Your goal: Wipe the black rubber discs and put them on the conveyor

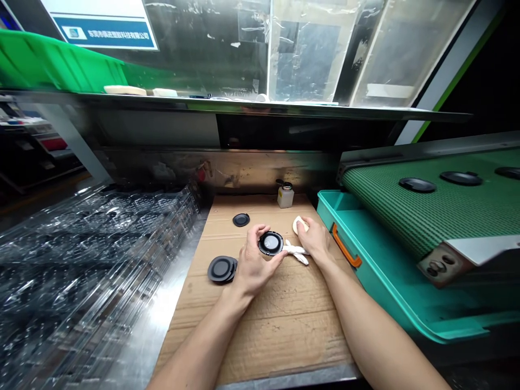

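Note:
My left hand (255, 265) grips a round black plastic part (271, 243) by its rim, its hollow side with a pale centre facing up. To the right, my right hand (314, 238) pinches a white round pad (299, 224) over the cardboard. Between and below the hands lies a crumpled white cloth-like piece (298, 252), partly behind my left fingertips. Left of my left hand, overlapping black discs (221, 269) rest on the cardboard. Another black disc (241, 219) lies farther back.
Cardboard (284, 330) covers the worktop. A small bottle (285, 196) stands at its back. On the left are stacked clear plastic trays (101, 271). A teal bin (377, 287) sits right, below a green conveyor belt (447, 211) carrying black parts (417, 185). A metal shelf (244, 108) crosses above.

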A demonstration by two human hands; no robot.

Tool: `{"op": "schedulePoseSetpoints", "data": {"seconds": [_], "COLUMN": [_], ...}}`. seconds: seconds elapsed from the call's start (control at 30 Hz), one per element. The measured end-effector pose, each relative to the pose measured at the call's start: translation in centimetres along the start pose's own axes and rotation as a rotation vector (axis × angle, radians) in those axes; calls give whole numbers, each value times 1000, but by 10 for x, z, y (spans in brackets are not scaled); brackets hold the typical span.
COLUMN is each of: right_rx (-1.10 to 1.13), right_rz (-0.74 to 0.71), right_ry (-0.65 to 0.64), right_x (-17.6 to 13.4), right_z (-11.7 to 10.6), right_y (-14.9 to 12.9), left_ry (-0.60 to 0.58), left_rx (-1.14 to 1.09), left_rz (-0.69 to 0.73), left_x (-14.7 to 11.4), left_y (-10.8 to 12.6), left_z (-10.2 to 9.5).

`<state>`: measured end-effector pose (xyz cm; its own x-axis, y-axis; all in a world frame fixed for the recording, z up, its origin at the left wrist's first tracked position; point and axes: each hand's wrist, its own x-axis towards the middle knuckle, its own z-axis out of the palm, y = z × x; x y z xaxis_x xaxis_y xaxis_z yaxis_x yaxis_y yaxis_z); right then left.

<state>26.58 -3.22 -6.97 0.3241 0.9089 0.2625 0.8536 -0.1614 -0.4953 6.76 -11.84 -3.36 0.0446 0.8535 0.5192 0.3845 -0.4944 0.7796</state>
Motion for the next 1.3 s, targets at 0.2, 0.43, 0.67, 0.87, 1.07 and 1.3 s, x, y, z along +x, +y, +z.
{"op": "schedulePoseSetpoints", "data": {"seconds": [0.2, 0.43, 0.67, 0.87, 1.07, 1.3], "right_rx": [-8, -5, 4, -13, -2, 6], "right_rz": [0, 5, -1, 20, 33, 30], "right_ry": [-13, -19, -10, -32, -53, -55], "right_x": [0, 1, 1, 0, 0, 1], "right_z": [-1, 1, 0, -3, -4, -2], "right_y": [-1, 1, 1, -2, -5, -3], "left_ry": [-424, -453, -528, -506, -294, -276], "left_rx": [207, 457, 560, 480, 157, -1190], "left_rz": [-55, -97, -109, -106, -153, -699], "left_x": [-1, -5, -5, -5, 4, 16], "left_y": [5, -4, -6, -12, -3, 28], "left_z": [-8, -3, -10, -10, -9, -25]}}
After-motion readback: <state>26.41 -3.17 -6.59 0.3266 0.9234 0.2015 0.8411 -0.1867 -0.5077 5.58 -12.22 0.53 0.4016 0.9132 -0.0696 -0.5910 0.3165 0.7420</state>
